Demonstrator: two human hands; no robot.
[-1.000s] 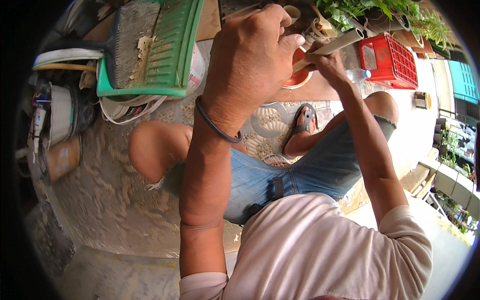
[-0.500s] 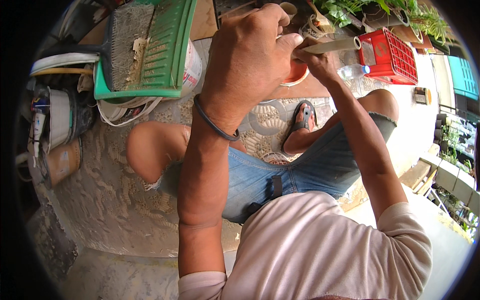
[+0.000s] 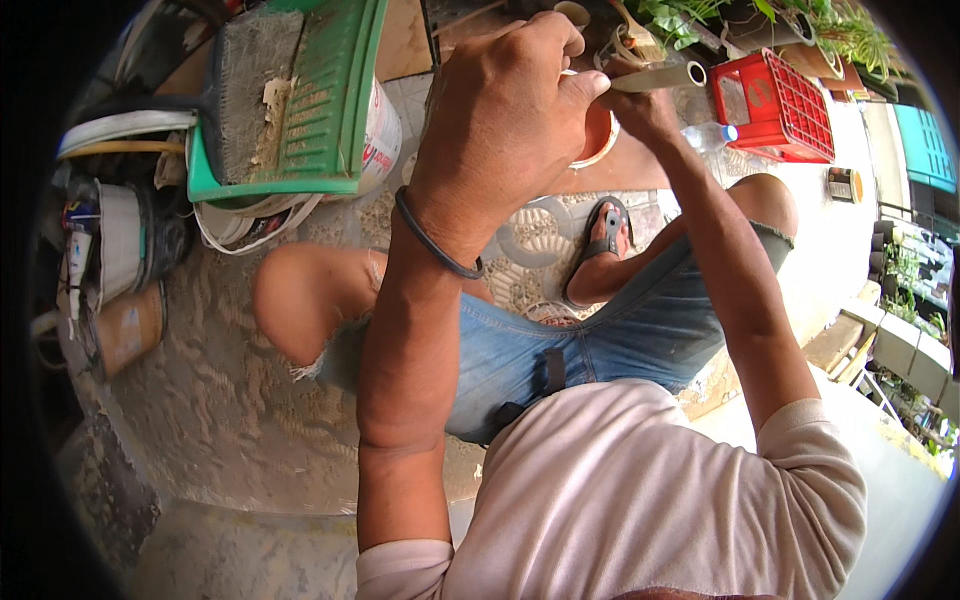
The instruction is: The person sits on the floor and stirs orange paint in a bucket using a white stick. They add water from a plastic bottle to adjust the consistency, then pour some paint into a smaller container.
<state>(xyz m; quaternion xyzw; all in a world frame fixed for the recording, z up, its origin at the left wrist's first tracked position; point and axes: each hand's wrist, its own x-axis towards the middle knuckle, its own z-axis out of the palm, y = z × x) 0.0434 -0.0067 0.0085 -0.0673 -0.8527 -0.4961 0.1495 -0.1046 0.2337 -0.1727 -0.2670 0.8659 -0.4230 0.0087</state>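
Note:
My left hand (image 3: 500,115) is high in the middle, back to the camera, fingers curled and thumb bent in; what they grip is hidden behind the hand. Beyond it, my right hand (image 3: 645,110) has its fingers wrapped round a pale hollow tube (image 3: 668,76), whose open end points right. The tube runs leftward behind my left thumb. A round orange-red container (image 3: 598,135) with a pale rim shows partly below the hands. Just behind them is a pale-bristled brush (image 3: 640,45).
Left are a green dustpan (image 3: 335,120) with a broom head (image 3: 255,95) and a white bucket (image 3: 380,140). Right are a red crate (image 3: 790,100), a plastic bottle (image 3: 705,137), a small can (image 3: 843,185) and plants (image 3: 840,35). My bent knees flank a pebble-patterned floor (image 3: 530,235).
My right hand and the tube have moved up and slightly left, and the tube lies flatter across the view. My left hand has stayed nearly in place.

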